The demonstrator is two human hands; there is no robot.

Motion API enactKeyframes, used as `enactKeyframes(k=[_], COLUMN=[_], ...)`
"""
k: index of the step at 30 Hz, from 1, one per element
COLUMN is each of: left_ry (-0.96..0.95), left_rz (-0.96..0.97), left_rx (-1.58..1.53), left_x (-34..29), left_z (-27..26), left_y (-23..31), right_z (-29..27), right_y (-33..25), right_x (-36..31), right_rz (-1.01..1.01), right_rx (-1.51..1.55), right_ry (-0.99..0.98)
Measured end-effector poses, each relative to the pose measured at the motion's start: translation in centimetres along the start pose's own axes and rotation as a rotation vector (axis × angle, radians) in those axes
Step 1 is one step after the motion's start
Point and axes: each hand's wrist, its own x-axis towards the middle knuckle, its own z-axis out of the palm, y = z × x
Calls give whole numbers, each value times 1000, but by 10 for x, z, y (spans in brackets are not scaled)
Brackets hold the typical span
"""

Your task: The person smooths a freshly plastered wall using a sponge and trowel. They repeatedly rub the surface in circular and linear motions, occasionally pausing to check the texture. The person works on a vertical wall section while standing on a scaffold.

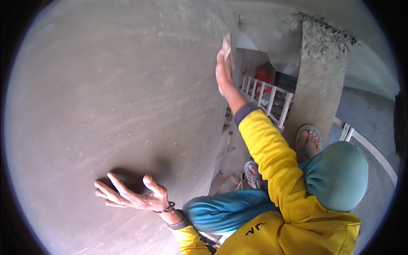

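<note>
R hand (223, 76) clamped on flat beige pc (227, 44), slightly blurred, at R edge of grey wall (127, 93). L hand (138, 197) by wall face, nearer body, fingers & thumb spread apart; contact unclear.

The left forearm (173, 217) enters from below, its hand (142, 199) splayed, fingers spread apart and thumb standing away. The right arm (270, 148) reaches well forward, nearly straight, with the right hand (224, 74) blurred in a grip. One knee (199, 217) is bent.
</note>
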Motion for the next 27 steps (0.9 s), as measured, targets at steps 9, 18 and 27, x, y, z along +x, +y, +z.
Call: enactKeyframes(k=[9,18,27], left_ry=[111,98,-478], left_rz=[28,48,347], left_rx=[148,165,210], left_x=[-2,-4,46], left_z=[5,4,36], left_y=[-7,-6,72], right_z=[9,21,13], right_y=[-29,-82,-27], right_x=[42,17,-119], right_rz=[-150,-478,146], right_rx=[-66,-296,-178], right_ry=[-145,-281,-162])
